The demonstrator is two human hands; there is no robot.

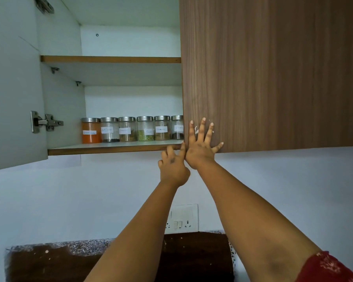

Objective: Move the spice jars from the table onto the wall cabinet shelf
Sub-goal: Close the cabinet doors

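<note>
Six spice jars (130, 129) stood in a row on the lower shelf (110, 148) of the wall cabinet, set toward its back, lids level and labels facing out. The rightmost jar was half hidden behind the closed right door (273, 68); whether more stood behind that door could not be told.

The right hand (200, 147) lay flat against the right door's lower corner, fingers spread and straight, holding nothing. The left hand (172, 165) sat just left of that door, below the shelf's front edge, its fingers loosely curled up at the lip with one finger along the door's edge; it seemed to grip nothing, though the fingertips were partly hidden.

The risk I saw was at that door edge: if the right door swung, the left hand's finger beside it could be pinched, and a knock on the shelf lip could rattle the nearest jar.

Left of that door, the shelf had bare room in front of the jars, and the upper shelf (110, 59) showed nothing along its front. The left door (12, 98) stood wide open, well clear.
</note>
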